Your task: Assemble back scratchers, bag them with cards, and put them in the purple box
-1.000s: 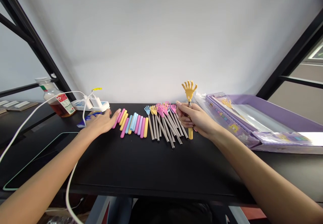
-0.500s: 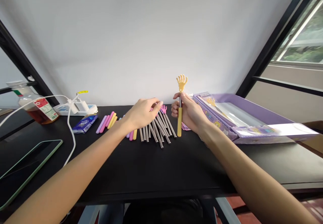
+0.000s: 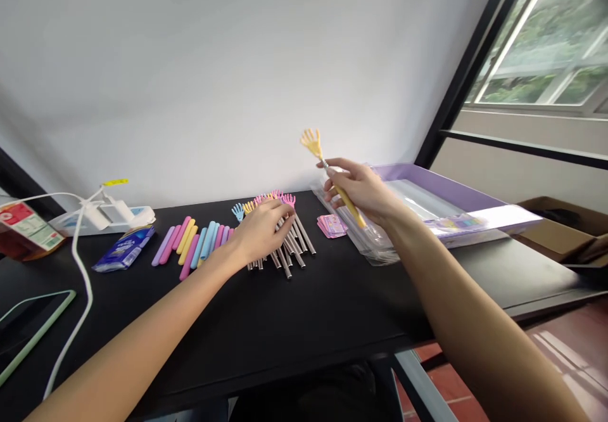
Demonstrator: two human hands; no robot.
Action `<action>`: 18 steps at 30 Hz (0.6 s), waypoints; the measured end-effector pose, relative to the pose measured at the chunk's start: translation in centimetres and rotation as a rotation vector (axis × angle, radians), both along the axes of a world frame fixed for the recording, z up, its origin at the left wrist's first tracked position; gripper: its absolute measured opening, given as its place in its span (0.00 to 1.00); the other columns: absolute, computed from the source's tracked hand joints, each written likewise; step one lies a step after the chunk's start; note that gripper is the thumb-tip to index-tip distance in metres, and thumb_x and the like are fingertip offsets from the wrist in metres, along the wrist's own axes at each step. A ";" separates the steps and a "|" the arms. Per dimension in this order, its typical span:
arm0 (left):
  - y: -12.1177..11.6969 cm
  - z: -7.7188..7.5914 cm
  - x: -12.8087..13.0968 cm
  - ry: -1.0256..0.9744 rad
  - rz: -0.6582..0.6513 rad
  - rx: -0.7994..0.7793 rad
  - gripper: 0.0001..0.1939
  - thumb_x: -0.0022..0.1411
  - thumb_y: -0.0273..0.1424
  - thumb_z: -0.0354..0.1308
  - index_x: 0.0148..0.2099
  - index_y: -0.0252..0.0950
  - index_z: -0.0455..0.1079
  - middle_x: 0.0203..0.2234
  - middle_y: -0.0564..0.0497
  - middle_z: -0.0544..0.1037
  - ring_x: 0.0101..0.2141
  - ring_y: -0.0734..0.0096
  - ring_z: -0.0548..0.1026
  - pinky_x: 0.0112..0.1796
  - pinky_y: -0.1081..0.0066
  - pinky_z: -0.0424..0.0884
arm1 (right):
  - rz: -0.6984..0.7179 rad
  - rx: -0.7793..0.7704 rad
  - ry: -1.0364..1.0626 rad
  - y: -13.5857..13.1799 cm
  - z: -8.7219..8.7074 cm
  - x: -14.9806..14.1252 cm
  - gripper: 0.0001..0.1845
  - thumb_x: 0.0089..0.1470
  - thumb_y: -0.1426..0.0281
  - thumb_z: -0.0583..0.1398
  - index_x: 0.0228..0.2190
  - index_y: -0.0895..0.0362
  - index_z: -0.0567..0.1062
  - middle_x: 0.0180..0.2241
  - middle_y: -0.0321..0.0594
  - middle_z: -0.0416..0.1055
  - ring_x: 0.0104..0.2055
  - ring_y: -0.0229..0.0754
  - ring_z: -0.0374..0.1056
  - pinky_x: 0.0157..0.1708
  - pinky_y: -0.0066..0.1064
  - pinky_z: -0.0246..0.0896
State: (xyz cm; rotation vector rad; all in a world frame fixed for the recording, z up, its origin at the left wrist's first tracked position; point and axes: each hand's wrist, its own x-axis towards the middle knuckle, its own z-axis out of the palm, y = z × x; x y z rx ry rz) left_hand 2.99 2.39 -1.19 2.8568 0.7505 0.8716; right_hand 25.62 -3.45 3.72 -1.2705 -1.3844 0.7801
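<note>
My right hand (image 3: 358,187) grips a yellow back scratcher (image 3: 349,205) by its handle, its hand-shaped head raised and tilted to the left. My left hand (image 3: 266,229), fingers loosely bent and apart, hovers over or rests on a pile of metal back scratcher rods (image 3: 304,235); I cannot tell if it touches them. Pink, yellow and blue hand-shaped heads show behind that hand. To its left lie several handle tubes (image 3: 187,244) in purple, pink, yellow and blue, some partly hidden by my left wrist.
Right of the pile are small pink cards (image 3: 331,225), clear plastic sleeves (image 3: 373,248) and a purple tray box (image 3: 475,197). At the left stand a power strip (image 3: 128,216) with a white cable, a blue packet (image 3: 126,249), a phone (image 3: 28,327) and a bottle (image 3: 28,235).
The view has turned to the right. The yellow back scratcher has gone from upright to tilted left in my right hand. My left hand stays by the rods, now lower over them.
</note>
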 end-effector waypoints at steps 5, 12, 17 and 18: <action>0.3 0.8 5.0 0.179 -0.117 0.070 0.16 0.73 0.29 0.47 0.53 0.36 0.74 0.42 0.45 0.77 0.46 0.60 0.73 0.48 0.61 0.72 | -0.346 0.023 -0.242 0.5 0.1 4.4 0.14 0.65 0.61 0.56 0.45 0.53 0.77 0.19 0.34 0.64 0.18 0.34 0.55 0.19 0.28 0.50; 0.7 0.9 12.5 0.424 -0.150 0.365 0.25 0.68 0.22 0.52 0.65 0.40 0.66 0.62 0.42 0.68 0.60 0.53 0.66 0.54 0.57 0.68 | -0.454 -0.022 -0.185 1.0 -0.6 7.3 0.07 0.59 0.69 0.60 0.40 0.56 0.72 0.25 0.37 0.72 0.21 0.35 0.62 0.24 0.29 0.60; 1.1 1.0 13.9 0.509 -0.232 0.502 0.16 0.67 0.20 0.55 0.53 0.35 0.75 0.54 0.43 0.77 0.60 0.54 0.67 0.54 0.55 0.67 | -0.415 0.006 -0.165 1.1 -0.7 7.6 0.07 0.58 0.69 0.60 0.39 0.56 0.72 0.24 0.37 0.72 0.21 0.35 0.62 0.23 0.29 0.59; 1.2 1.1 13.9 0.489 -0.232 0.517 0.14 0.67 0.20 0.55 0.50 0.34 0.77 0.51 0.43 0.79 0.59 0.54 0.69 0.53 0.55 0.67 | -0.407 0.006 -0.169 1.0 -0.6 7.5 0.07 0.58 0.69 0.60 0.39 0.56 0.72 0.24 0.38 0.72 0.21 0.35 0.62 0.23 0.30 0.59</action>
